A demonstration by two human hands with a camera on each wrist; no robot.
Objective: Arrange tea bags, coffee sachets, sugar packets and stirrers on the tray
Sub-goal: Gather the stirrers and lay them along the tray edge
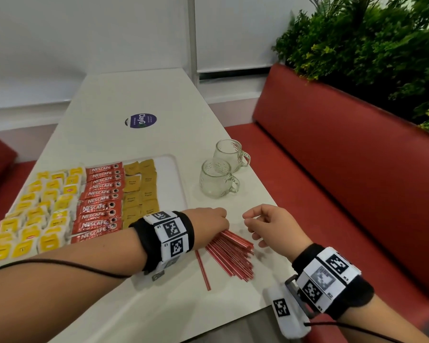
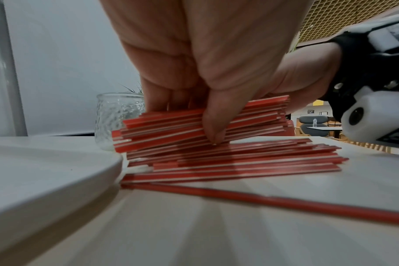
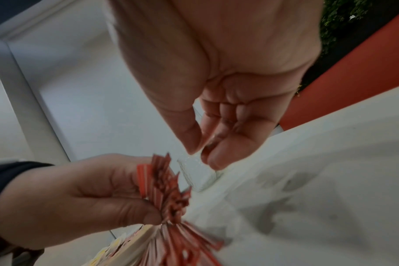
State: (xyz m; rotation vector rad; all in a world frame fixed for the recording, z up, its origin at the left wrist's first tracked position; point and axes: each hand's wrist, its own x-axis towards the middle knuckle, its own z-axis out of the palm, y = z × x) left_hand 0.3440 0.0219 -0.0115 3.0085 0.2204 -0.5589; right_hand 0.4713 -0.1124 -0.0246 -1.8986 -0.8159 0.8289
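A white tray (image 1: 170, 179) holds rows of yellow tea bags (image 1: 40, 211), red coffee sachets (image 1: 100, 201) and brown sugar packets (image 1: 140, 191); its right strip is bare. Red stirrers (image 1: 230, 253) lie in a loose pile on the table just right of the tray's near corner. My left hand (image 1: 221, 224) pinches a bundle of stirrers (image 2: 182, 126) between thumb and fingers, raised slightly above the remaining pile (image 2: 239, 162). Beside it hovers my right hand (image 1: 248, 222), fingers loosely curled and holding nothing (image 3: 216, 144). The held bundle (image 3: 166, 189) also shows end-on in the right wrist view.
Two empty glass mugs (image 1: 217, 181) (image 1: 230, 152) stand right of the tray, beyond the hands. One stray stirrer (image 1: 203, 271) lies left of the pile. A round purple sticker (image 1: 140, 120) marks the far table. A red bench (image 1: 332, 169) and plants run along the right.
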